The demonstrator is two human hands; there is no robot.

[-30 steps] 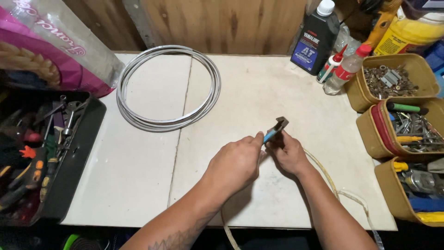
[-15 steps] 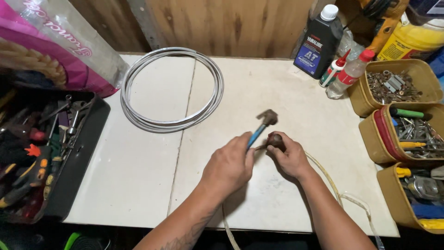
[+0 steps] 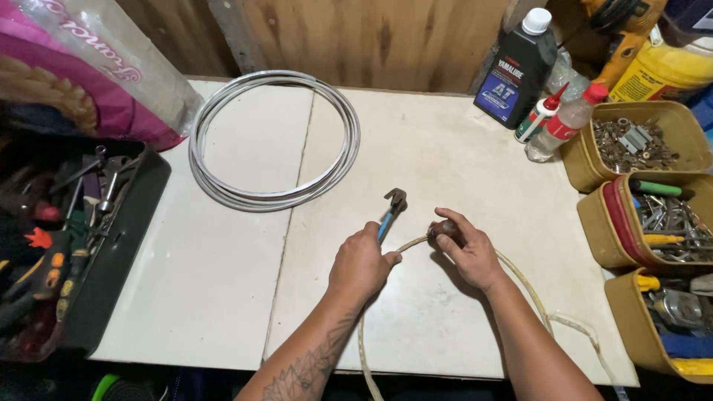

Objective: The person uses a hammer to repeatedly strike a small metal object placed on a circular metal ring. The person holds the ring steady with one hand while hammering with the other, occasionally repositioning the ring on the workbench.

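My left hand (image 3: 362, 261) grips the blue handles of a pair of pliers (image 3: 391, 208); their dark jaws point up and away, clear of the table. My right hand (image 3: 466, 251) pinches a small dark brown plug (image 3: 440, 230) at the end of a pale yellowish cord (image 3: 535, 304). The cord runs from the plug under both hands, loops off the table's front edge and trails to the right. The pliers' jaws sit a little left of the plug, not touching it.
A coil of grey-white cable (image 3: 275, 141) lies at the back left of the white table (image 3: 223, 297). A black tool tray (image 3: 67, 238) is at the left. Bottles (image 3: 516, 70) and tan bins of hardware (image 3: 639, 145) line the right side.
The pliers have come away from the plug, first lifted, now lowered to its left. My hands have drawn slightly apart; the right still holds the plug.
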